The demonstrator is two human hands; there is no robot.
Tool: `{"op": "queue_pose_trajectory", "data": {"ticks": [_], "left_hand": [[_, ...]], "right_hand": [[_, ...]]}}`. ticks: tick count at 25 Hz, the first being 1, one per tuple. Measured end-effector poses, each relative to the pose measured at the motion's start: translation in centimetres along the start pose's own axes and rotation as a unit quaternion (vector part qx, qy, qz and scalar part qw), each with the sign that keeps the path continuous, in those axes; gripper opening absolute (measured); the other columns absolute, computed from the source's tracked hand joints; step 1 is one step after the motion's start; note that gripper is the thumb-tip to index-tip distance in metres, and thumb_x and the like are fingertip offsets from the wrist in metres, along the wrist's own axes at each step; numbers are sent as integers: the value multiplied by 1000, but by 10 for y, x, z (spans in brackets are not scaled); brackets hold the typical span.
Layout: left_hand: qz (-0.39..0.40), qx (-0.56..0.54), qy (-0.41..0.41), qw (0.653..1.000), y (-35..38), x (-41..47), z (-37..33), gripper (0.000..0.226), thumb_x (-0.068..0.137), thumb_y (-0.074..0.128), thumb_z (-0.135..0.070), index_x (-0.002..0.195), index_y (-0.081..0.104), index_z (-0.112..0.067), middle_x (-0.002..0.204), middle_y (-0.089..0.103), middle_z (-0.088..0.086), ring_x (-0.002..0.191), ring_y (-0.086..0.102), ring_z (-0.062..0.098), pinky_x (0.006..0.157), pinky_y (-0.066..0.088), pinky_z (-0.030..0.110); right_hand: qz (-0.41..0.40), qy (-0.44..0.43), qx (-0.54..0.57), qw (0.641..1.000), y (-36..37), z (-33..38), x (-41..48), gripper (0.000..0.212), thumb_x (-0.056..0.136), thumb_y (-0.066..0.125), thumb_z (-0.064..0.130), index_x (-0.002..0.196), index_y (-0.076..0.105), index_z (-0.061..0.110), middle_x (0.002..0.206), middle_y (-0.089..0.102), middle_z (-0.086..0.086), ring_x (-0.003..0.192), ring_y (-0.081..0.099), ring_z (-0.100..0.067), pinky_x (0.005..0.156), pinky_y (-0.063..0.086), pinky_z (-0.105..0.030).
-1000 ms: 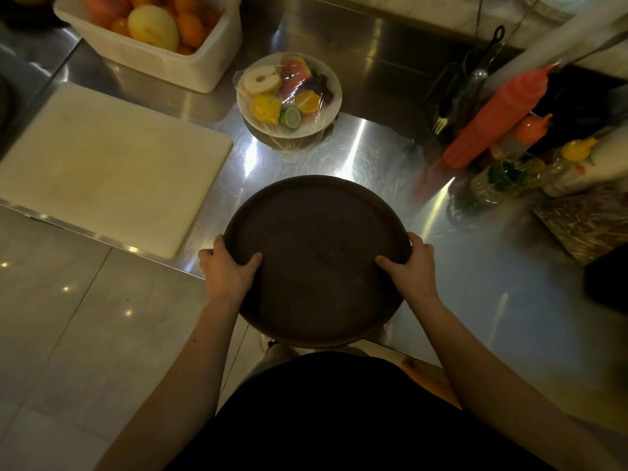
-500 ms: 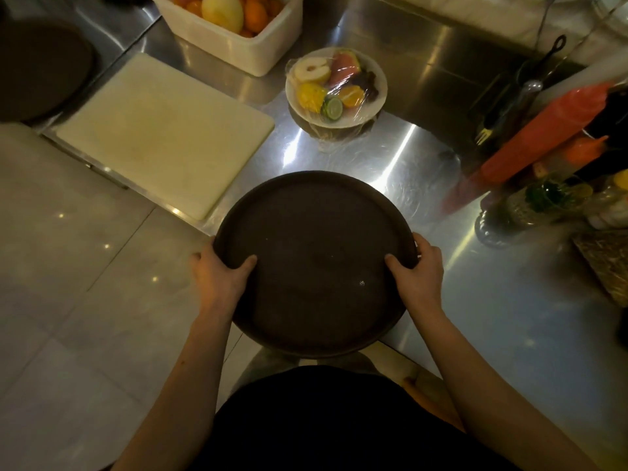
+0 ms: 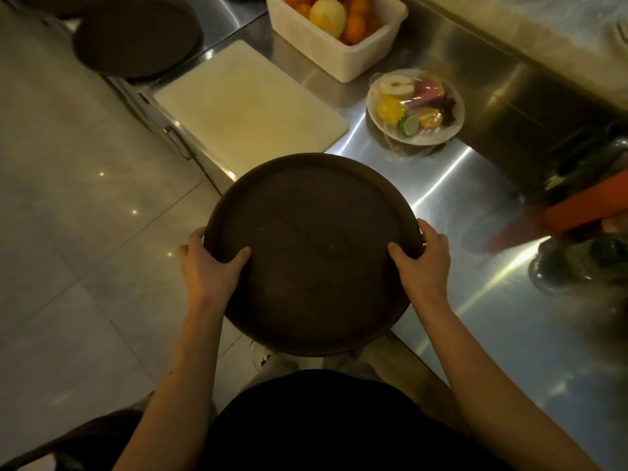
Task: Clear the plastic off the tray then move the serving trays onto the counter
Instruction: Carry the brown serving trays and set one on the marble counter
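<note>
A: Where's the tray rn?

B: Round dark brown serving tray (image 3: pixel 312 253), held by both hands in front of the torso. It hangs partly over the steel counter (image 3: pixel 503 321) edge and partly over the tiled floor (image 3: pixel 68 232). Can't tell if its far rim touches the counter or sits just above it.

A: Grip?

B: Left hand (image 3: pixel 209 266) is clamped on the left rim, thumb on the top face, fingers curled under and out of sight. Right hand (image 3: pixel 423 258) does the same on the right rim, thumb on top, fingers wrapped round the edge. Both closed on the tray.

A: Any plastic on it?

B: Top face looks bare, just a couple of tiny specks.

A: Other trays?

B: A second dark round tray (image 3: pixel 136 39) lies top left, well apart from the held one, blurred.

A: What else is on the counter?

B: A pale cutting board (image 3: pixel 244 107) lies just beyond the held tray. Behind that is a white plastic tub (image 3: pixel 343 59) w/ oranges and a yellow fruit. Right of the board there's a white plate of cut fruit (image 3: pixel 416 107) under cling film. On the far right is a red squeeze bottle (image 3: pixel 584 207) and some glass bottles, too blurred to name.
</note>
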State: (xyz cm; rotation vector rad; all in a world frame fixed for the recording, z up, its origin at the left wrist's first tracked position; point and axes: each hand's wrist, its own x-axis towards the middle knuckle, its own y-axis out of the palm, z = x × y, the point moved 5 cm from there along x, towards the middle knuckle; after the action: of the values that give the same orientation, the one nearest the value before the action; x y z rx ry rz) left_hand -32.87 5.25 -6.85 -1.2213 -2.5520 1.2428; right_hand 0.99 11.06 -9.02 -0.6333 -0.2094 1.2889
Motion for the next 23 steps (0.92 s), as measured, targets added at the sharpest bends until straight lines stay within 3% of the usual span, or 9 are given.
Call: {"op": "queue_pose_trajectory", "data": {"ticks": [3,7,14,23], "left_hand": [[-18,-28,-16,999,-46,28,27,84,74,82,-28,144,36,-21,145,39,9,129,46,29,101,45,46],[-58,-68,-25,996,-109,60,72,85,72,83,-30,143,37,-20,143,44,9,127,49,27,98,47,42],[-131,-113,-64,983,-206,103,145,86,71,83,-32,142,37,-22,142,45,8,127,49,27,100,47,43],[-179,-128,-87,972,-245,150,170,85,69,85,-29,141,40,-19,139,46,10,124,51,27,100,49,45]], "right_hand": [[14,-27,-11,999,42,38,-15,59,85,71,29,138,46,22,125,48,-6,113,51,-21,94,47,-35],[43,-88,-19,995,103,96,-38,53,86,70,27,134,48,23,123,49,-5,104,49,-15,84,43,-24],[99,-162,-47,981,214,175,-75,60,86,70,31,140,46,20,126,49,-6,103,46,-10,84,43,-23],[141,-196,-66,968,295,229,-60,62,85,71,33,140,45,19,125,50,-6,105,50,-15,89,50,-32]]}}
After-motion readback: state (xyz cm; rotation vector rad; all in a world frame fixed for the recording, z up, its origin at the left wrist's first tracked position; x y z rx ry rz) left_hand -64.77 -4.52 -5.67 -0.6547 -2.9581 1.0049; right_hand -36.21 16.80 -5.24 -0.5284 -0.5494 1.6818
